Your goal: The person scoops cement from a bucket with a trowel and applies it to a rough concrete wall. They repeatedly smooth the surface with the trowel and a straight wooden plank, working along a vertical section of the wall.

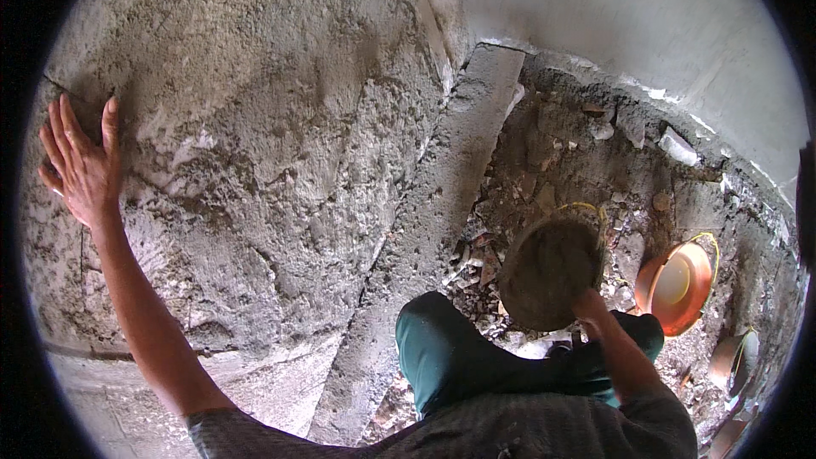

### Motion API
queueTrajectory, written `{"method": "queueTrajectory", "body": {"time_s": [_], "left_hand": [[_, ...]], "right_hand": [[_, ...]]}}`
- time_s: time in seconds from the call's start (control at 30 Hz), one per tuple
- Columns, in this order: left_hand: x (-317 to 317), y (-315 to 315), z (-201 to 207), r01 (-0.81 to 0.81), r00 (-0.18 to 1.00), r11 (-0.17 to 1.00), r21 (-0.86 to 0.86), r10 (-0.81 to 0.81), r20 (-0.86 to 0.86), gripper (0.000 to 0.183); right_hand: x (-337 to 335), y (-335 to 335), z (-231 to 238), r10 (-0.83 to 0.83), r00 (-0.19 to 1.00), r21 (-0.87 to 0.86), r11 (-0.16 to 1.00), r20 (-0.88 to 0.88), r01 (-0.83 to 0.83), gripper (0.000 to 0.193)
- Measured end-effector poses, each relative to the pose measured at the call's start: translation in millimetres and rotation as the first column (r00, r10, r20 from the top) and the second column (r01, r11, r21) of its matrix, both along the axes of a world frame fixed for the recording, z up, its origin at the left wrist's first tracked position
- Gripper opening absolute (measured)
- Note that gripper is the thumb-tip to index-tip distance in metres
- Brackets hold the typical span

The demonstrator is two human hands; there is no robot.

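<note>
My left hand (81, 161) lies with spread fingers against the rough grey wall (246, 178), far out to the left, and holds nothing. On the right, my right hand (588, 302) reaches down into a round, dark basin (531, 289) on the rubble, just in front of my knees. Dark grey stuff that looks like wet mortar fills the basin, and a yellow cord or wire loops at its far rim. Shadow and the mortar hide the fingers of this hand, so any tool in it cannot be made out.
Beside the basin stands an orange bucket (680, 289) with pale liquid and a yellow handle. Another small bucket (733, 361) is farther right. Broken stones (677, 146) and debris cover the ground. A concrete ledge (463, 144) runs along the wall's foot; a smooth grey wall (646, 17) curves behind.
</note>
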State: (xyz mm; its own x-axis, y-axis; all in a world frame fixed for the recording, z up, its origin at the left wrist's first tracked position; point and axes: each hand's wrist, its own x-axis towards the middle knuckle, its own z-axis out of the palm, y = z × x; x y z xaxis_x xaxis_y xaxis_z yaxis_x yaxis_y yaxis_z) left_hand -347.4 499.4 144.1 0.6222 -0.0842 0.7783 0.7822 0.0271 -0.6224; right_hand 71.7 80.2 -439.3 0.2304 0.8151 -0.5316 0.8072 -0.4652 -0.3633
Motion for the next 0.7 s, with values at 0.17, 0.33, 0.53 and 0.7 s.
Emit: {"method": "queueTrajectory", "body": {"time_s": [0.17,0.33,0.53,0.7], "left_hand": [[-1.7,9.5,-1.8,-0.024,0.999,1.000,0.004,0.025,-0.025,0.075],[-10.0,2.9,17.2,-0.059,0.998,0.998,0.003,0.059,-0.032,0.074],[-6.4,6.5,-3.4,-0.017,1.000,0.999,-0.047,0.017,0.017,0.073],[0.9,5.6,-6.1,0.002,1.000,1.000,-0.021,-0.002,-0.009,0.070]], "right_hand": [[-73.3,50.1,-8.7,-0.526,0.594,-0.275,0.842,-0.609,0.464,0.026],[-84.4,27.7,101.8,-0.611,0.090,-0.432,0.648,-0.787,0.627,0.018],[-62.6,3.8,160.3,-0.477,0.030,-0.320,0.634,-0.878,0.704,0.023],[-47.9,62.5,206.6,-0.075,0.001,-0.029,0.398,-0.997,0.917,0.035]]}}
